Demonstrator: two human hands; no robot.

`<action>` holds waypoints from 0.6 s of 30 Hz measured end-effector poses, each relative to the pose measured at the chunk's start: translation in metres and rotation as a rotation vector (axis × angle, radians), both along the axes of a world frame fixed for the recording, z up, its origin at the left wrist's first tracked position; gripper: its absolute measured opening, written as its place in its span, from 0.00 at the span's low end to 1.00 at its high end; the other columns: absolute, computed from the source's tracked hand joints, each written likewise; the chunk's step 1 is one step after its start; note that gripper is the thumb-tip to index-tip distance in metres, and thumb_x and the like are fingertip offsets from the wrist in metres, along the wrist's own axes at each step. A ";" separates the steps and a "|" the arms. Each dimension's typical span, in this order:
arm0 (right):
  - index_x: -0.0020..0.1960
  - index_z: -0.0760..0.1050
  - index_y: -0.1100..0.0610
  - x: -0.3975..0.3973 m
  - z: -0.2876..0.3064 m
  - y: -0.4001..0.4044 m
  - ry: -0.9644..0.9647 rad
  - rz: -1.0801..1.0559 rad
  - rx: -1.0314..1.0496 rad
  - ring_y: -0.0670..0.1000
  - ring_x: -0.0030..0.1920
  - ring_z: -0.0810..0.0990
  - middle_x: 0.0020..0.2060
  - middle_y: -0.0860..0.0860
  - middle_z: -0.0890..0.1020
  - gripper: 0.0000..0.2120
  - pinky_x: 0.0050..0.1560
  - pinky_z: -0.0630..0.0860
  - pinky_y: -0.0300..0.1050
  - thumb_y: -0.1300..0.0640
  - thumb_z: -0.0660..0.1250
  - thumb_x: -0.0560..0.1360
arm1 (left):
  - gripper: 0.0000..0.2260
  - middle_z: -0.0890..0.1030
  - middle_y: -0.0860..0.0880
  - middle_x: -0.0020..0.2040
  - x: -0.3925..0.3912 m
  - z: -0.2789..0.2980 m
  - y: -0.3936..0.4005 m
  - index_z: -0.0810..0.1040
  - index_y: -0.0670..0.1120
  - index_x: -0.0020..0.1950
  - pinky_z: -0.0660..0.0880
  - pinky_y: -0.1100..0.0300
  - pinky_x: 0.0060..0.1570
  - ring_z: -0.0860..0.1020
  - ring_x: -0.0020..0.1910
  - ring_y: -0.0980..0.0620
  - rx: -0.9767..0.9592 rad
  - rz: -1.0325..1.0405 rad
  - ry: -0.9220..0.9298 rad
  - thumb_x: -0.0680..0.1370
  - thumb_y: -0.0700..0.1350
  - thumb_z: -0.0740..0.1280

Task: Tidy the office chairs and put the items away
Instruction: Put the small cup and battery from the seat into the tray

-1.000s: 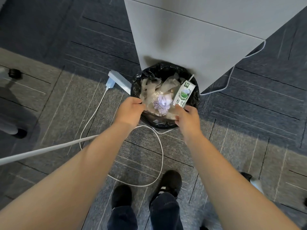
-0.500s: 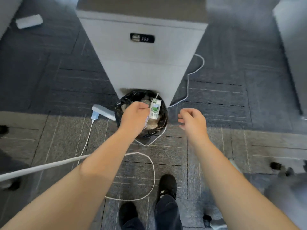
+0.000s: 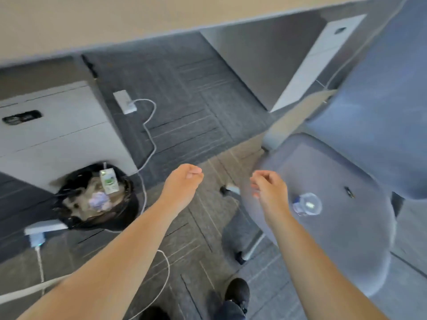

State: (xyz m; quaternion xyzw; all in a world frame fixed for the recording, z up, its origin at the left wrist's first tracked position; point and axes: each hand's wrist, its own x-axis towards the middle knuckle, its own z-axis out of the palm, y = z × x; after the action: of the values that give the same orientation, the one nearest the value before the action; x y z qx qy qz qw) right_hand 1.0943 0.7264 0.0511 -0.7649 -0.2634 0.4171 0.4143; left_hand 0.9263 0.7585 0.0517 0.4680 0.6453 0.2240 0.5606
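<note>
A blue-grey office chair [image 3: 328, 181] fills the right side, its backrest rising at the upper right. On its seat lies a clear plastic bottle [image 3: 307, 204] and a small dark item [image 3: 349, 192]. My right hand [image 3: 269, 192] hovers just left of the bottle, empty, fingers loosely curled. Above the carpet at centre, my left hand [image 3: 184, 183] is curled shut and holds nothing. At the left, a black-lined bin [image 3: 124, 213] contains a green-and-white drink carton [image 3: 108, 181], crumpled purple paper and plastic wrap.
A grey drawer cabinet [image 3: 57, 135] stands behind the bin. White power strips [image 3: 46, 227] [image 3: 124, 101] and looping white cables [image 3: 150, 139] lie on the carpet. A desk edge [image 3: 138, 26] crosses the top. The chair's caster legs [image 3: 245, 252] and my shoes [image 3: 238, 292] are below.
My view swung right, so the bin slid to the left and the chair with the bottle came into sight. Both hands left the bin; the carton stays inside it.
</note>
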 end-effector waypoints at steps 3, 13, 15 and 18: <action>0.36 0.71 0.52 0.065 0.006 -0.030 -0.029 -0.098 -0.028 0.52 0.38 0.75 0.35 0.52 0.76 0.09 0.46 0.73 0.51 0.62 0.62 0.73 | 0.11 0.75 0.50 0.52 0.062 0.005 -0.011 0.74 0.45 0.58 0.71 0.53 0.55 0.75 0.55 0.47 -0.004 -0.152 0.016 0.78 0.45 0.59; 0.39 0.72 0.55 0.260 -0.037 -0.086 0.009 -0.252 -0.093 0.52 0.36 0.73 0.32 0.51 0.75 0.06 0.40 0.70 0.47 0.62 0.62 0.73 | 0.18 0.71 0.45 0.66 0.264 -0.041 -0.039 0.68 0.43 0.66 0.66 0.58 0.56 0.70 0.65 0.46 -0.101 -0.379 0.124 0.76 0.43 0.63; 0.35 0.71 0.53 0.289 -0.051 -0.094 0.019 -0.287 -0.107 0.49 0.32 0.72 0.30 0.50 0.73 0.09 0.37 0.69 0.44 0.63 0.62 0.73 | 0.21 0.70 0.42 0.68 0.298 -0.059 -0.044 0.67 0.42 0.67 0.67 0.55 0.59 0.69 0.66 0.45 -0.085 -0.437 0.181 0.75 0.42 0.65; 0.34 0.70 0.52 0.318 -0.077 -0.100 0.044 -0.315 -0.123 0.48 0.32 0.71 0.30 0.50 0.73 0.11 0.39 0.69 0.44 0.63 0.61 0.74 | 0.23 0.72 0.42 0.66 0.333 -0.086 -0.048 0.68 0.43 0.66 0.68 0.57 0.55 0.70 0.65 0.43 -0.013 -0.540 0.294 0.72 0.42 0.68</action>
State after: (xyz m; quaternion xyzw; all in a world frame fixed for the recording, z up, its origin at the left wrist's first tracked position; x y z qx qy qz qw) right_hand 1.4120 0.6266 -0.0256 -0.8112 -0.1053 0.3791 0.4326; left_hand 1.2598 0.7106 -0.0344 0.6464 0.5730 -0.0075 0.5037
